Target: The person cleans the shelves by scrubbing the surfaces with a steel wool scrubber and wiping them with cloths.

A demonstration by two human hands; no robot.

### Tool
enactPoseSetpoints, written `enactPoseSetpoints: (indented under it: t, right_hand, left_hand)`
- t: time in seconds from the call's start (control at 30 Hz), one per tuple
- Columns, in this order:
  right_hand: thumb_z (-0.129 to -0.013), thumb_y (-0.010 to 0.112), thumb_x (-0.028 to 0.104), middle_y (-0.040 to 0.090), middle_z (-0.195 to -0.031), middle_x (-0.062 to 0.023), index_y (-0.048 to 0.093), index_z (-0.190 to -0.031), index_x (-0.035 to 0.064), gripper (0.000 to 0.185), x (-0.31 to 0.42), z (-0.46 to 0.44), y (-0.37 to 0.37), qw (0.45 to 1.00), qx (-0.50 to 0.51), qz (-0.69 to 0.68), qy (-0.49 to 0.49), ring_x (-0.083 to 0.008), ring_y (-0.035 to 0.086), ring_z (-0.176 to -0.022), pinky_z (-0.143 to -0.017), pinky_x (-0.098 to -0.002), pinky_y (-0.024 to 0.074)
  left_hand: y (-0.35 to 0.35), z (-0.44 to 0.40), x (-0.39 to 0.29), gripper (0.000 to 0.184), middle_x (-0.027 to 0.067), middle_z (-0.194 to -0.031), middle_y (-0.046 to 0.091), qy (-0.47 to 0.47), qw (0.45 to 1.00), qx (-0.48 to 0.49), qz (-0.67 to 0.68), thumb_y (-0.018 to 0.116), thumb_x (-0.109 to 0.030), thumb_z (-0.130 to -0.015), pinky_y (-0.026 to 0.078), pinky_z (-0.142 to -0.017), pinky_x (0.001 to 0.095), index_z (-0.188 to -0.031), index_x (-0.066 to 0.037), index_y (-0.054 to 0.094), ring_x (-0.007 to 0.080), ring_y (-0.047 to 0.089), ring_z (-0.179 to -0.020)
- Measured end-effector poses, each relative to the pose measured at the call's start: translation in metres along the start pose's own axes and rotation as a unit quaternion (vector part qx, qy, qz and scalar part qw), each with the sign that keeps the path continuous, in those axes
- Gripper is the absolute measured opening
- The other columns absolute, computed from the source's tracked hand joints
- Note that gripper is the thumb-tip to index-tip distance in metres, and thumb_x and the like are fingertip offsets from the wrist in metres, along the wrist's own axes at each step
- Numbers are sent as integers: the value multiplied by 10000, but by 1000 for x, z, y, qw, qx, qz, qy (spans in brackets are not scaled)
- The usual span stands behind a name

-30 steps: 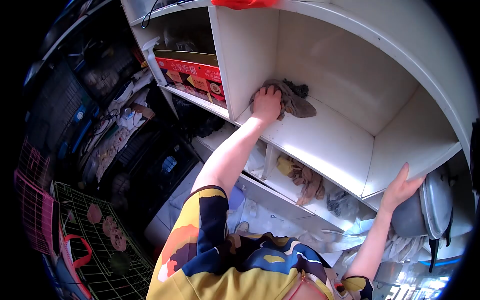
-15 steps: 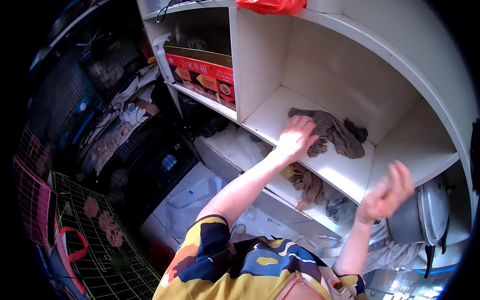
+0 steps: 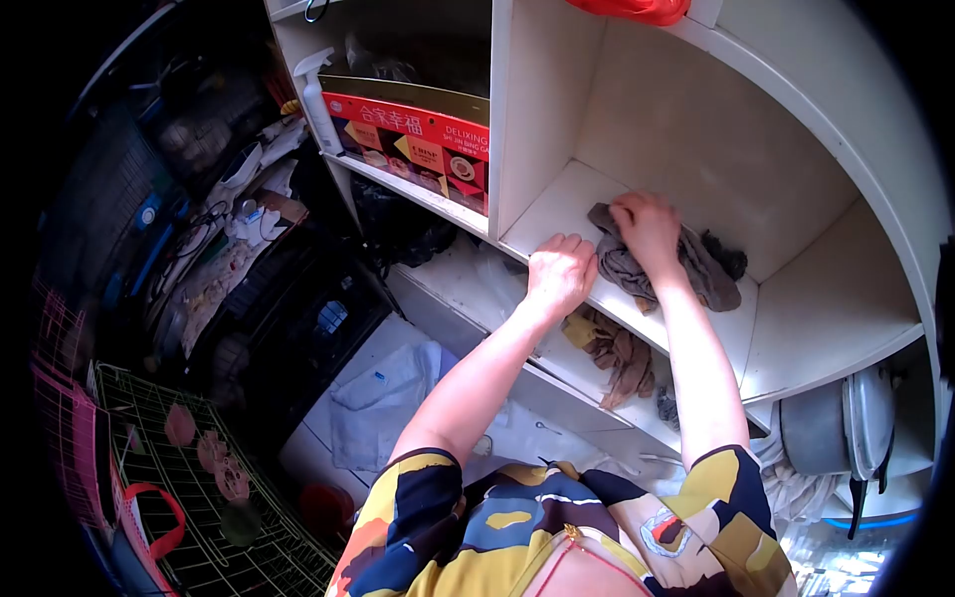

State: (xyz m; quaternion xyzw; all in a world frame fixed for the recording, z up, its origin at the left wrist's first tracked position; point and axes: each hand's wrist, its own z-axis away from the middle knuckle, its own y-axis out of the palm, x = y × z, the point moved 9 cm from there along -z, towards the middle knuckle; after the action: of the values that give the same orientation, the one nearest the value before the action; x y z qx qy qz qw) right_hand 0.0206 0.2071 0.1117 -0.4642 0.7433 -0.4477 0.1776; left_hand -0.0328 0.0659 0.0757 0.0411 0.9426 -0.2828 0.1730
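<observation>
A crumpled grey-brown cloth [image 3: 708,276] lies on the white shelf [image 3: 552,214], a small dark bunched item [image 3: 724,256] beside its right end. My right hand [image 3: 649,229] is on the cloth's upper left part, fingers bent round it. Just left of the cloth, my left hand [image 3: 562,271] rests at the shelf's front edge with its fingers curled; whether anything is in them is hidden.
A red box [image 3: 408,144] and a white spray bottle [image 3: 318,104] stand in the left compartment. Brown cloths [image 3: 622,363] lie on the shelf below. A grey pot [image 3: 814,433] sits at right, a green wire cage [image 3: 189,478] at lower left.
The cloth was first moved rightward along the shelf by my left hand. My right hand has left the right side of the shelf and come onto the cloth; my left hand has come off it.
</observation>
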Motion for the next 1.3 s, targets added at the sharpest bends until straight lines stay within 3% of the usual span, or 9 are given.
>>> enactPoseSetpoints:
  t: [0.17, 0.3, 0.57, 0.63, 0.73, 0.87, 0.93, 1.27, 1.3]
  right_hand:
    - [-879, 602, 422, 562, -1272, -138, 669, -1130, 147, 378, -117, 24, -31, 939, 70, 164, 293, -414, 533, -1158, -895, -615, 416]
    - [-873, 601, 405, 536, -1290, -170, 649, -1178, 169, 389, -178, 42, -26, 917, 66, 163, 357, -424, 517, -1188, -909, -592, 437]
    - [-871, 535, 96, 648, -1152, -107, 667, -1182, 196, 353, -219, 48, -8, 960, 73, 131, 236, -338, 617, -1061, -915, -456, 493]
    - [-841, 568, 66, 655, -1132, -124, 645, -1215, 221, 411, -165, 16, -26, 977, 8, 140, 162, -340, 617, -1057, -877, -452, 504]
    - [-817, 601, 76, 661, -1077, -133, 651, -1160, 201, 368, -59, -33, -25, 994, -6, 69, 90, -329, 633, -1019, -815, -440, 521]
    - [-807, 609, 86, 664, -972, -109, 675, -1009, 138, 219, -10, -74, 28, 998, -38, 53, -12, -302, 650, -944, -738, -432, 539]
    - [-799, 605, 87, 650, -926, -83, 684, -917, 111, 143, 12, -82, 41, 983, -128, 53, -121, -276, 655, -898, -705, -416, 546]
    - [-838, 557, 101, 617, -1007, -87, 708, -903, 91, 165, 16, -99, 109, 981, -68, 80, -165, -270, 645, -920, -753, -391, 555]
    - [-851, 547, 92, 618, -1053, -109, 716, -937, 97, 190, 17, -103, 108, 983, -11, 106, -147, -302, 648, -925, -775, -410, 551]
  left_hand:
    - [2, -1, -1, 118, 77, -747, 556, -1, 1000, -4, -2, 652, -152, -768, 485, -620, 397, -734, -74, 570, 281, 574, -723]
    - [0, -5, -3, 114, 73, -729, 548, 7, 1000, -12, 3, 652, -145, -754, 481, -602, 395, -722, -76, 567, 279, 568, -699]
    - [-1, -4, -3, 115, 72, -710, 537, 16, 1000, -11, 6, 651, -141, -742, 474, -584, 391, -700, -80, 563, 278, 558, -676]
    - [-1, -4, -3, 116, 71, -706, 534, 16, 1000, -15, 10, 652, -140, -736, 472, -583, 389, -696, -82, 560, 277, 555, -671]
    - [-3, -4, -4, 121, 69, -701, 528, 18, 1000, -16, 12, 655, -140, -726, 471, -581, 387, -689, -86, 554, 274, 550, -663]
    - [-1, -4, -3, 131, 65, -697, 525, 17, 1000, -15, 10, 661, -144, -711, 472, -586, 385, -680, -90, 546, 270, 545, -658]
    - [0, -4, -3, 129, 65, -698, 525, 17, 1000, -15, 11, 662, -143, -706, 472, -587, 384, -680, -90, 547, 269, 546, -658]
    - [2, -4, -1, 117, 62, -704, 537, -5, 1000, 1, 4, 665, -142, -699, 480, -597, 384, -681, -94, 560, 264, 560, -685]
    - [3, -4, 0, 117, 62, -704, 537, -6, 1000, 4, 7, 665, -142, -699, 480, -597, 384, -681, -94, 560, 264, 560, -685]
